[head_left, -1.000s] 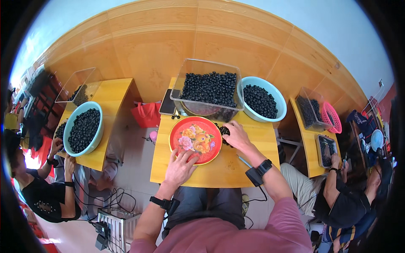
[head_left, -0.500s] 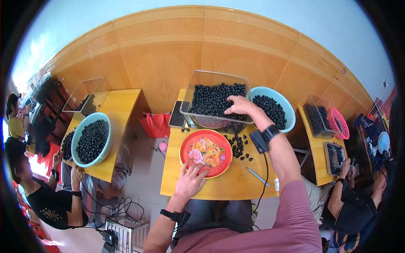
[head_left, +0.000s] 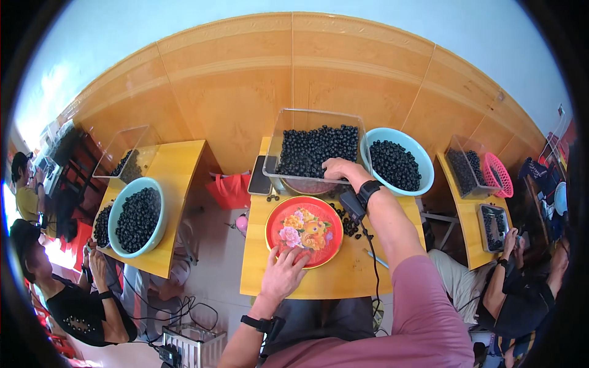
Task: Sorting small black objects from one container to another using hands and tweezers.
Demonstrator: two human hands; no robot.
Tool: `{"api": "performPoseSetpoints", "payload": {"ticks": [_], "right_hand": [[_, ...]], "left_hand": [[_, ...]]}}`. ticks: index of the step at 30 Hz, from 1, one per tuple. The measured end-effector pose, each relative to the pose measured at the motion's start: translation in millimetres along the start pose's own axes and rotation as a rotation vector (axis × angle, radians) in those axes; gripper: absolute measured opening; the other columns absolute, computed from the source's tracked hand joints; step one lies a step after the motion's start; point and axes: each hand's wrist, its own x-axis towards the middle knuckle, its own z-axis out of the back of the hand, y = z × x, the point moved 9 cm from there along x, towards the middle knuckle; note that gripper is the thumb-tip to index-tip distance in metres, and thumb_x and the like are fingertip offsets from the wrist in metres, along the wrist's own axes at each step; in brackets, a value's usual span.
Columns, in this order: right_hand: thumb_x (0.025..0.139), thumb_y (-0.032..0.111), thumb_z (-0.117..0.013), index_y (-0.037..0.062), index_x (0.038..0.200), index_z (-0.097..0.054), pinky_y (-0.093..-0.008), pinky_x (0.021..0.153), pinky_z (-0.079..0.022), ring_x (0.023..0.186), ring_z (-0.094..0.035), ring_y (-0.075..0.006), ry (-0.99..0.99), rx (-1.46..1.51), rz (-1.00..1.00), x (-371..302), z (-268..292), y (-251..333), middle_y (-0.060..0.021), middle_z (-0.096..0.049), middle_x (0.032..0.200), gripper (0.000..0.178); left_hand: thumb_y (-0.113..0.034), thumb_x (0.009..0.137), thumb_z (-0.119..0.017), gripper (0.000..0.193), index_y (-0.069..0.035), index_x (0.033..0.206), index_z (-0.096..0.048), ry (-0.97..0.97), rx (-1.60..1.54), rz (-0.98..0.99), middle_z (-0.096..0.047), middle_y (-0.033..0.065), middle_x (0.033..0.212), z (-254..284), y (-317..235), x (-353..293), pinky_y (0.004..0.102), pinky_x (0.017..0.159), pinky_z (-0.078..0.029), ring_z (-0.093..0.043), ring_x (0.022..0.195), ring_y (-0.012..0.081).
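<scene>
A round red tray with a gold rim and a painted flower pattern lies on the yellow table. My left hand rests over its near left edge, palm down, fingers spread on the red surface. Behind the tray stands a clear plastic bin holding a heap of small round black pieces. My right hand reaches into the bin's near right part, fingers drawn together at the heap. Whatever lies between those fingertips is hidden. More loose black pieces lie right of the tray, partly behind my right wrist.
A light blue basin of black pieces stands right of the bin; a phone lies at its left. A blue pen and a cable are near my right forearm. People sit at side tables with similar bins.
My right hand has come nearer and slightly left within the bin, its spread fingers now drawn together. My left hand stays on the tray's edge. The whole view has shifted slightly.
</scene>
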Motion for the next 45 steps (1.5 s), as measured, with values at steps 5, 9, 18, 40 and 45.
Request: {"api": "performPoseSetpoints", "payload": {"ticks": [5, 9, 18, 40, 45], "right_hand": [[0.075, 0.017, -0.067, 0.0091, 0.12, -0.076, -0.044, 0.099, -0.056, 0.119, -0.068, -0.0364, -0.15, 0.08, -0.031, -9, 20, 7, -0.0196, -0.071, 0.127, 0.047], [0.07, 0.012, -0.071, 0.0053, 0.094, -0.08, -0.0428, 0.077, -0.061, 0.085, -0.076, -0.0346, -0.313, 0.321, -0.133, -19, 34, -18, -0.0182, -0.078, 0.092, 0.026], [0.077, 0.002, -0.072, 0.0039, 0.083, -0.068, -0.0299, 0.04, -0.037, 0.055, -0.056, -0.0158, -0.423, 1.138, 0.041, -70, 58, -43, -0.0062, -0.063, 0.073, 0.007], [0.078, 0.006, -0.073, 0.0056, 0.088, -0.069, -0.0338, 0.044, -0.043, 0.058, -0.062, -0.0184, -0.423, 1.304, -0.18, -123, -130, -124, -0.0073, -0.066, 0.071, 0.01], [0.072, 0.014, -0.076, 0.0101, 0.088, -0.076, -0.0458, 0.082, -0.055, 0.086, -0.07, -0.0411, -0.893, 0.807, -0.264, -142, -115, -114, -0.0162, -0.07, 0.08, 0.016]], "left_hand": [[-0.035, 0.094, -0.069, 0.04, -0.02, 0.131, -0.067, -0.004, -0.007, 0.006, -0.061, 0.0037, 0.135, -3, 3, -4, 0.0531, 0.118, -0.033, -0.055, 0.127, 0.0224], [-0.033, 0.093, -0.07, 0.039, -0.02, 0.13, -0.067, -0.04, -0.019, 0.006, -0.062, 0.0033, 0.133, -3, 3, -4, 0.0532, 0.118, -0.032, -0.056, 0.125, 0.0231], [-0.03, 0.092, -0.071, 0.037, -0.021, 0.128, -0.068, -0.063, -0.072, 0.001, -0.061, 0.0053, 0.132, -7, 3, -5, 0.0538, 0.12, -0.028, -0.055, 0.127, 0.0251], [-0.03, 0.092, -0.07, 0.039, -0.02, 0.129, -0.068, -0.074, -0.04, -0.015, -0.062, 0.0044, 0.131, -2, 0, -2, 0.0527, 0.119, -0.029, -0.055, 0.128, 0.0234], [-0.029, 0.092, -0.07, 0.039, -0.019, 0.13, -0.067, -0.054, -0.054, -0.003, -0.062, 0.0056, 0.131, -3, 2, -3, 0.0526, 0.12, -0.028, -0.054, 0.129, 0.0239]]}}
